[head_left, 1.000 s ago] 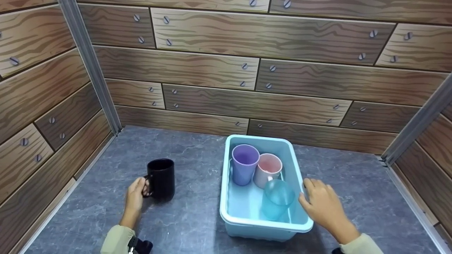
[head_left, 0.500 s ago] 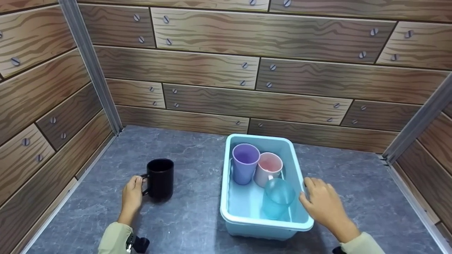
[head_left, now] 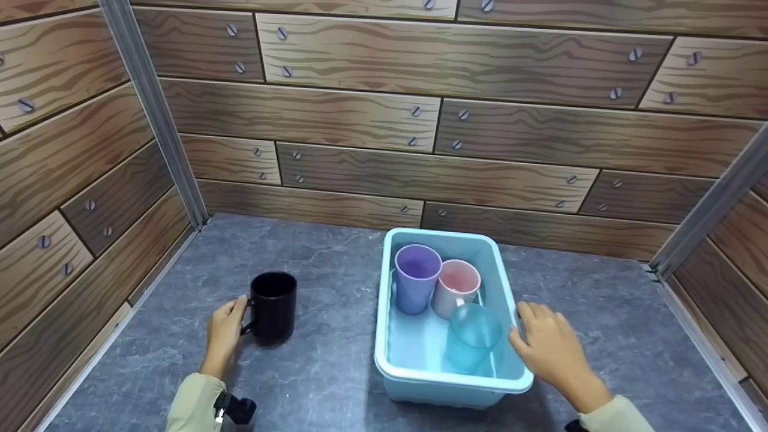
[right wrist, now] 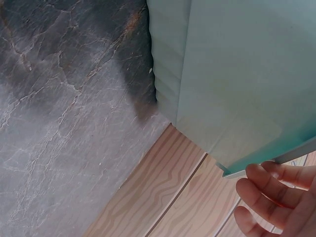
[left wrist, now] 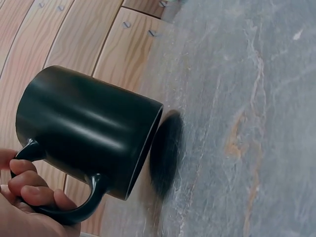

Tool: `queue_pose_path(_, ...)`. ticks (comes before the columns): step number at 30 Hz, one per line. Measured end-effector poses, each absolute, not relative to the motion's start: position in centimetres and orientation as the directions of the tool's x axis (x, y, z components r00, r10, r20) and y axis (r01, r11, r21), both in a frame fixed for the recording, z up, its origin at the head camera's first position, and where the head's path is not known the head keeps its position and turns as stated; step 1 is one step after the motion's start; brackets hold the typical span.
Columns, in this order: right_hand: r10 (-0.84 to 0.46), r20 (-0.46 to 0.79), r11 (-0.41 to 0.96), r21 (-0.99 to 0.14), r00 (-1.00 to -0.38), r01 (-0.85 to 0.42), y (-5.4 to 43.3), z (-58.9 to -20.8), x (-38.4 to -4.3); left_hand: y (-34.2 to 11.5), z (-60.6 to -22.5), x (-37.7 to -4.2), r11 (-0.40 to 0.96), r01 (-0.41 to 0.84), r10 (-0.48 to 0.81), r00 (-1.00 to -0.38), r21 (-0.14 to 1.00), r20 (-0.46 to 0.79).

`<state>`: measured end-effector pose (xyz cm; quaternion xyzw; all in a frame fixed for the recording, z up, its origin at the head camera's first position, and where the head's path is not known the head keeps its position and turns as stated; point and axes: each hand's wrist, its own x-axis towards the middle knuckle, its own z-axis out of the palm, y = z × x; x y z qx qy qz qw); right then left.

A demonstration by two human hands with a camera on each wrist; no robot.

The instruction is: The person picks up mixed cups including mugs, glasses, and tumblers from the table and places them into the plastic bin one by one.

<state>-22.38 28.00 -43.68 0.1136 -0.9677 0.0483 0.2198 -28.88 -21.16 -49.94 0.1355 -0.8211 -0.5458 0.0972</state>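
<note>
My left hand (head_left: 225,330) grips the handle of a black mug (head_left: 274,309), which stands upright on the left in the head view. In the left wrist view, fingers (left wrist: 34,182) curl through the mug's handle, and a dark shadow shows on the tabletop just below its base. On the right, my right hand (head_left: 552,345) holds the near right rim of a light blue plastic bin (head_left: 441,379). Its fingertips (right wrist: 259,173) meet the rim's underside in the right wrist view. Inside the bin are a purple tumbler (head_left: 414,288), a pink mug (head_left: 447,297) and a translucent blue cup (head_left: 471,342).
A grey marbled tabletop (head_left: 336,300) lies under everything. Wood-patterned panels (head_left: 360,120) close off the back and both sides, with metal corner posts (head_left: 156,114). The bin stands right of the middle, near the back panel.
The black mug and my left hand have shifted only slightly, and the fingers have altered their hold on the handle. My right hand and the bin have stayed practically in place.
</note>
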Motion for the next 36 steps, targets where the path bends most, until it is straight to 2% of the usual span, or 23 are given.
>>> queue_pose_path(10, -0.198, 0.435, 0.967, -0.057, -0.878, -0.246, 28.0, -43.6, -22.3, -20.5, -49.2, -29.4, 0.418, -0.088, -0.288, -0.957, 0.904, 0.04)
queue_pose_path(17, -0.202, 0.444, 0.966, -0.058, -0.873, -0.253, 28.0, -43.7, -22.3, -20.1, -49.6, -29.9, 0.42, -0.103, -0.373, -0.926, 0.902, 0.067)
queue_pose_path(22, -0.195, 0.438, 0.967, -0.063, -0.877, -0.247, 28.0, -43.8, -22.3, -19.9, -50.4, -30.2, 0.238, -0.094, -0.481, -0.876, 0.967, 0.033)
queue_pose_path(26, -0.197, 0.435, 0.966, -0.067, -0.879, -0.25, 27.9, -44.0, -22.3, -19.6, -50.5, -30.0, 0.057, -0.025, -0.538, -0.843, 0.998, 0.01)
queue_pose_path(29, -0.199, 0.437, 0.966, -0.064, -0.877, -0.251, 28.0, -44.0, -22.3, -19.4, -50.1, -29.8, -0.059, 0.033, -0.542, -0.84, 0.998, -0.004)
queue_pose_path(36, -0.209, 0.467, 0.964, -0.049, -0.859, -0.26, 28.0, -43.9, -22.5, -18.6, -48.0, -29.5, -0.105, 0.107, -0.484, -0.874, 0.989, 0.044)
